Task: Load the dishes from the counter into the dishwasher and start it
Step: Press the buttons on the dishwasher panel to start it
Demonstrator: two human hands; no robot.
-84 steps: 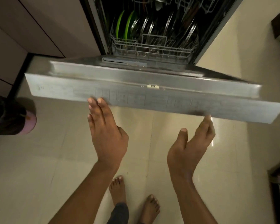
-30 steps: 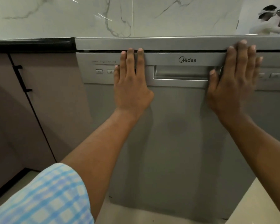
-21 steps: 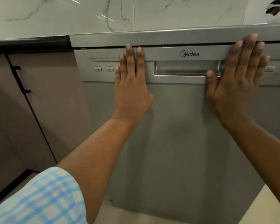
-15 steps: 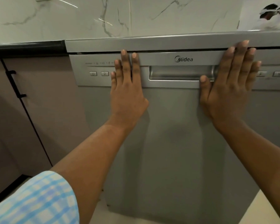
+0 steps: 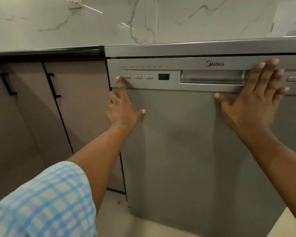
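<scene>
Marble wall (image 5: 178, 19) behind. Grey dishwasher (image 5: 178, 142) beside table (image 5: 46, 53), door shut, right side cut off, panel print unreadable. Left hand (image 5: 123, 110) pointing, fingertip beside leftmost button (image 5: 127, 76); right hand (image 5: 253, 103) flat, spread, hiding handle's (image 5: 212, 76) end.

The dishwasher door (image 5: 186, 142) lies bare between the left hand (image 5: 123, 110) and right hand (image 5: 253, 103), most of its recessed handle (image 5: 210, 76) reachable. The right hand covers the handle's right end.
</scene>
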